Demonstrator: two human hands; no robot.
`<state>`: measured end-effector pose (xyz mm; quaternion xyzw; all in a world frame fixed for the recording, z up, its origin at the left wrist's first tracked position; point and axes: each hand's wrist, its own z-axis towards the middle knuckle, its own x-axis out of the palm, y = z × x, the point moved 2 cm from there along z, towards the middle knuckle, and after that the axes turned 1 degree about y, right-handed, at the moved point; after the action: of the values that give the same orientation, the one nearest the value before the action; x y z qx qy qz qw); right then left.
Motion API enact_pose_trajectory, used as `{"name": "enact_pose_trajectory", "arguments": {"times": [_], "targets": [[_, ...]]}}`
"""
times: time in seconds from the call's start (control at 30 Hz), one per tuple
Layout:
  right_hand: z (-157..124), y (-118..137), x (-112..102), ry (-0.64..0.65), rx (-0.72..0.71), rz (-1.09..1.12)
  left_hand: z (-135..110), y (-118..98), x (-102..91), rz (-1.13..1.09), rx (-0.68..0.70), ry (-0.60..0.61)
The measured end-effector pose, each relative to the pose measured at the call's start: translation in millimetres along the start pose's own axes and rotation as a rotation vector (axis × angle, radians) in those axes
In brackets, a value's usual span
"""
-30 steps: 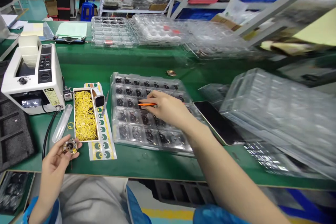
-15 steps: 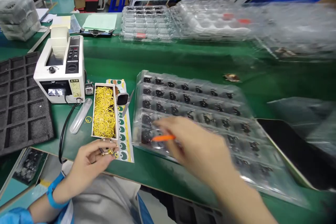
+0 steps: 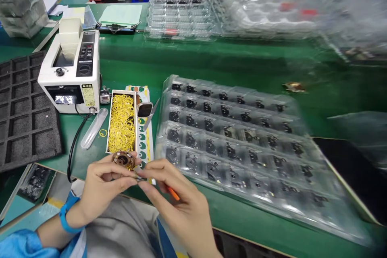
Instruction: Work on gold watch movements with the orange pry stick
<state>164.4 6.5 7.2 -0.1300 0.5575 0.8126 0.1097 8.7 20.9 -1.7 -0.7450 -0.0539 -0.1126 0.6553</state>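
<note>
My left hand (image 3: pixel 101 187) is closed on a round brown part (image 3: pixel 123 159) with a copper-coloured, ring-like face, held upright just in front of the box of yellow rings. Against its fingertips, my right hand (image 3: pixel 181 199) pinches a small dark piece (image 3: pixel 140 179), too small to make out. An orange stick-like tool (image 3: pixel 173 193) is tucked between the right hand's fingers; its tip is hidden. A clear plastic tray (image 3: pixel 211 185) with black parts in its pockets lies to the right of both hands. The narrow white box (image 3: pixel 136 125) of yellow rings (image 3: pixel 121 123) stands behind them.
A white tape dispenser (image 3: pixel 69 76) stands at left beside a black foam tray (image 3: pixel 30 117). A sheet of stickers (image 3: pixel 142 145), a smartwatch-like item (image 3: pixel 144 109) and a clear tube (image 3: pixel 94 129) lie nearby. Clear trays (image 3: pixel 181 20) line the back; a dark flat panel (image 3: pixel 347 173) lies right.
My right hand has moved left from over the tray to my left hand, with the orange tool still in it. The round part in my left hand now faces up into view.
</note>
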Motion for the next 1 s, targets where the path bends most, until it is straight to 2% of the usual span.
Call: {"name": "enact_pose_trajectory", "arguments": {"times": [0.13, 0.2, 0.3, 0.37, 0.7, 1.0], "targets": [[-4.7, 2.5, 3.5, -0.079, 0.009, 0.050, -1.7, 1.7, -3.1, -0.039, 0.000, 0.040], [-3.1, 2.5, 0.4, -0.098, 0.032, 0.056, -3.3, 4.6, -5.9, -0.057, -0.049, 0.066], [3.8, 1.0, -5.0, -0.089, 0.108, 0.050, -6.1, 9.0, -9.5, -0.136, -0.155, 0.128], [9.4, -0.1, -5.5, -0.051, 0.139, 0.044, -7.7, 10.0, -10.6, -0.173, -0.178, 0.161], [23.5, -6.7, 0.1, 0.026, 0.265, 0.137, -9.7, 7.6, -9.5, -0.130, -0.120, 0.200], [24.7, -5.7, 3.7, 0.063, 0.289, 0.154, -10.4, 5.4, -8.5, -0.048, -0.097, 0.186]]}}
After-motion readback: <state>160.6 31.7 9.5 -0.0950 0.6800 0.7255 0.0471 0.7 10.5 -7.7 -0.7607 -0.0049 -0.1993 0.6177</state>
